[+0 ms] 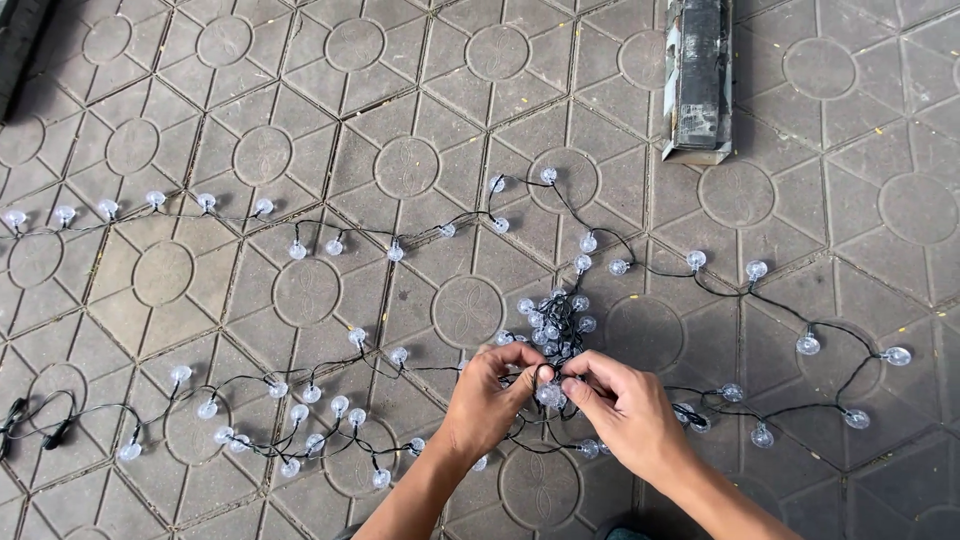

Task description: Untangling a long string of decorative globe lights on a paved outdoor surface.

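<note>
Hands: left hand and right hand pinch the knotted clump of clear globe bulbs on thin black wire, fingertips almost touching
Clump: on the grey patterned paving, just ahead of both hands
Risk: pulling hard may tighten the knot or snap wire
Nearby: long open cardboard box, well apart

Glossy clear bulbs (black wire); rough matt paving.

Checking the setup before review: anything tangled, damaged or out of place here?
Yes: the string of lights is knotted into a clump just above both hands, left hand and right hand, which pinch it. Elsewhere it sprawls in loose loops over the paving. No visible breakage.
</note>
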